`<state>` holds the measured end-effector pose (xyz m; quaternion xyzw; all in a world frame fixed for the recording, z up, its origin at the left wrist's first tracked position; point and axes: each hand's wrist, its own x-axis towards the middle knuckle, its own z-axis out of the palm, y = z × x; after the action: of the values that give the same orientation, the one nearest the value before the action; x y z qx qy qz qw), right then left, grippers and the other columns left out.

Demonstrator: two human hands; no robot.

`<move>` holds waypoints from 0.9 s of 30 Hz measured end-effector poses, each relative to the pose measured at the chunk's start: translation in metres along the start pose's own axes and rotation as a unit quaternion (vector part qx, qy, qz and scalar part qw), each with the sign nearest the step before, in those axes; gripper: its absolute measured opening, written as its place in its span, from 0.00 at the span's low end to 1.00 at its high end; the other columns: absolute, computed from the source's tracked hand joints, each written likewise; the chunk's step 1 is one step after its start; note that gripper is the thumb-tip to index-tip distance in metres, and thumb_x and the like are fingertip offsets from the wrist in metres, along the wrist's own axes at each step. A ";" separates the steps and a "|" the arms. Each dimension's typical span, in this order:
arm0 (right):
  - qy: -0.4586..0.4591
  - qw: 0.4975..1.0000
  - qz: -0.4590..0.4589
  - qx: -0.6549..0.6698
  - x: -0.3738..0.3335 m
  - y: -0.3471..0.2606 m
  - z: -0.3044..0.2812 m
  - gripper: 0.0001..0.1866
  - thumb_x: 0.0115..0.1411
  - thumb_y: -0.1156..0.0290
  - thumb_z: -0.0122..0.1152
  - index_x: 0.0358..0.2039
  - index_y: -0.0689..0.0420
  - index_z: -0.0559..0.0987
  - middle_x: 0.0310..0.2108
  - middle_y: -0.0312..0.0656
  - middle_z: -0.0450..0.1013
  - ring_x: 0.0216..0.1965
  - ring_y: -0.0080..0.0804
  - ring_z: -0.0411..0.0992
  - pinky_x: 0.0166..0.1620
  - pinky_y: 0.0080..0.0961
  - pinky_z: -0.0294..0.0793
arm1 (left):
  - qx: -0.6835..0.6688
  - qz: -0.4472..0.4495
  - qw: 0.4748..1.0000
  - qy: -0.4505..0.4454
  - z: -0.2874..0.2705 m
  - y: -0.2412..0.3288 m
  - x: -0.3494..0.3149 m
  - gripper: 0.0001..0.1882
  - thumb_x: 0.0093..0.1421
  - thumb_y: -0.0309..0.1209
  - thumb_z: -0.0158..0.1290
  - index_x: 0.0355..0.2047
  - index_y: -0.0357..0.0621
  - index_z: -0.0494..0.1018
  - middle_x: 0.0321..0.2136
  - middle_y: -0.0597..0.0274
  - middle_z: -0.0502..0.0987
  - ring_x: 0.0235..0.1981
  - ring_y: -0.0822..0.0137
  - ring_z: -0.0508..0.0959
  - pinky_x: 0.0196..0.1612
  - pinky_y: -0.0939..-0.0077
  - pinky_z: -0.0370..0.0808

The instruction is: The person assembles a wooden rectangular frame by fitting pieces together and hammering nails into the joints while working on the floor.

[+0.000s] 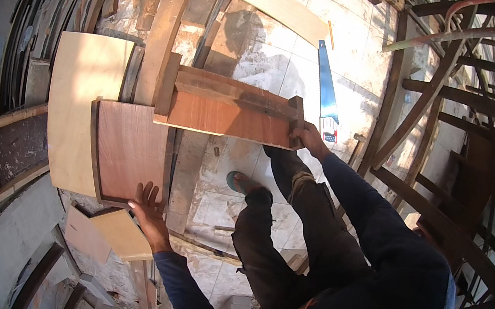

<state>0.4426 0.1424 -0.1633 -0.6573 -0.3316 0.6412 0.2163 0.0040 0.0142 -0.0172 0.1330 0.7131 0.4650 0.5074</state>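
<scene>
My right hand grips the near right end of a long reddish-brown wooden panel, which has a batten along its far edge and a short upright strip at its end. The panel's left end rests against wooden beams. At the left, my left hand is open, fingers spread, over the near edge of a pinkish-brown plywood panel edged with dark strips. Whether the fingertips press on it I cannot tell. Under that panel lies a larger pale plywood sheet. A small pale board sits beside my left wrist.
A handsaw with a blue-tinted blade lies on the tiled floor at the right. Beyond it stretches a long pale plywood strip. Stacked dark wooden frames crowd the right side. Thick beams lie ahead, left of centre.
</scene>
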 end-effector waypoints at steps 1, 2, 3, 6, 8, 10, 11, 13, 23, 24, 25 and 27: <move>-0.012 0.999 0.048 0.007 -0.057 0.024 -0.004 0.20 0.47 0.72 0.59 0.41 0.68 0.76 0.34 0.45 0.76 0.31 0.31 0.74 0.35 0.25 0.75 | -0.068 -0.043 0.996 -0.039 -0.010 0.016 -0.010 0.52 0.59 0.71 0.34 0.66 0.36 0.52 0.59 0.45 0.64 0.60 0.54 0.65 0.56 0.60 0.66; -0.028 0.998 0.063 0.013 -0.084 0.027 -0.007 0.22 0.46 0.72 0.59 0.43 0.68 0.76 0.35 0.45 0.76 0.31 0.31 0.74 0.36 0.25 0.74 | -0.097 -0.065 0.987 -0.107 -0.016 0.034 -0.007 0.52 0.59 0.71 0.36 0.65 0.36 0.52 0.58 0.45 0.65 0.59 0.55 0.65 0.56 0.61 0.66; -0.036 0.998 0.046 -0.001 -0.103 0.048 -0.012 0.23 0.46 0.72 0.61 0.45 0.67 0.75 0.38 0.45 0.76 0.35 0.32 0.75 0.41 0.27 0.74 | -0.124 -0.089 0.972 -0.177 -0.016 0.047 -0.011 0.51 0.59 0.70 0.38 0.65 0.35 0.53 0.58 0.45 0.65 0.59 0.56 0.66 0.56 0.61 0.66; -0.119 0.993 0.010 -0.010 -0.132 0.064 -0.012 0.25 0.45 0.75 0.62 0.47 0.64 0.75 0.40 0.43 0.77 0.41 0.30 0.74 0.46 0.28 0.73 | 0.029 -0.032 0.969 -0.243 -0.008 0.051 -0.046 0.47 0.59 0.66 0.45 0.63 0.35 0.57 0.56 0.48 0.67 0.57 0.60 0.67 0.56 0.65 0.67; -0.107 0.994 -0.004 -0.021 -0.131 0.079 -0.008 0.26 0.45 0.76 0.63 0.48 0.62 0.75 0.38 0.41 0.77 0.39 0.28 0.74 0.44 0.27 0.74 | 0.135 0.007 0.974 -0.180 0.006 0.046 -0.077 0.38 0.58 0.50 0.58 0.59 0.35 0.62 0.52 0.52 0.72 0.53 0.63 0.71 0.55 0.69 0.68; -0.131 0.990 -0.018 0.041 -0.123 0.101 -0.002 0.27 0.44 0.75 0.64 0.49 0.60 0.75 0.37 0.39 0.77 0.37 0.27 0.75 0.43 0.26 0.74 | 0.205 0.000 0.971 -0.120 0.018 0.028 -0.106 0.35 0.52 0.34 0.65 0.57 0.35 0.64 0.47 0.55 0.76 0.49 0.64 0.74 0.54 0.71 0.69; -0.140 0.989 -0.019 0.046 -0.115 0.112 -0.001 0.27 0.44 0.75 0.64 0.49 0.60 0.75 0.35 0.39 0.77 0.37 0.27 0.75 0.42 0.26 0.74 | 0.215 0.009 0.973 -0.086 0.017 0.012 -0.116 0.35 0.48 0.27 0.66 0.57 0.36 0.65 0.45 0.56 0.77 0.47 0.64 0.75 0.54 0.71 0.70; -0.142 0.989 -0.026 0.015 -0.082 0.147 0.000 0.27 0.43 0.75 0.64 0.48 0.60 0.75 0.34 0.40 0.77 0.36 0.27 0.75 0.40 0.26 0.75 | 0.205 0.043 0.975 -0.079 0.014 -0.028 -0.132 0.39 0.48 0.28 0.67 0.59 0.36 0.62 0.48 0.54 0.74 0.48 0.63 0.75 0.53 0.70 0.70; 0.093 0.944 -0.194 -0.249 0.083 0.150 -0.056 0.23 0.45 0.65 0.73 0.43 0.54 0.79 0.38 0.48 0.79 0.40 0.44 0.78 0.45 0.35 0.75 | 0.190 0.108 0.970 -0.102 0.068 -0.247 -0.035 0.38 0.38 0.21 0.71 0.51 0.37 0.68 0.43 0.57 0.75 0.45 0.63 0.76 0.49 0.69 0.74; 0.096 0.939 -0.186 -0.274 0.091 0.146 -0.061 0.23 0.45 0.64 0.73 0.43 0.53 0.79 0.39 0.49 0.79 0.41 0.46 0.77 0.46 0.36 0.75 | 0.143 0.110 0.978 -0.102 0.080 -0.272 -0.029 0.37 0.38 0.19 0.71 0.50 0.37 0.68 0.42 0.58 0.76 0.44 0.64 0.77 0.47 0.70 0.75; 0.139 0.906 -0.240 -0.319 0.115 0.149 -0.083 0.24 0.45 0.63 0.73 0.43 0.53 0.79 0.40 0.47 0.79 0.41 0.44 0.77 0.46 0.35 0.75 | 0.132 0.139 0.976 -0.106 0.107 -0.296 -0.012 0.36 0.38 0.19 0.71 0.49 0.37 0.68 0.41 0.59 0.76 0.41 0.65 0.77 0.45 0.73 0.77; 0.153 0.908 -0.271 -0.282 0.150 0.161 -0.118 0.25 0.45 0.62 0.74 0.45 0.54 0.78 0.40 0.48 0.79 0.41 0.45 0.77 0.46 0.35 0.75 | 0.161 0.228 0.957 -0.081 0.150 -0.349 0.014 0.36 0.38 0.20 0.71 0.50 0.38 0.69 0.45 0.60 0.75 0.45 0.66 0.75 0.49 0.72 0.75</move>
<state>0.5785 0.1557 -0.3721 -0.6659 -0.6266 0.3290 0.2360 0.2233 -0.0829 -0.3117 0.4094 0.6859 0.4347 0.4160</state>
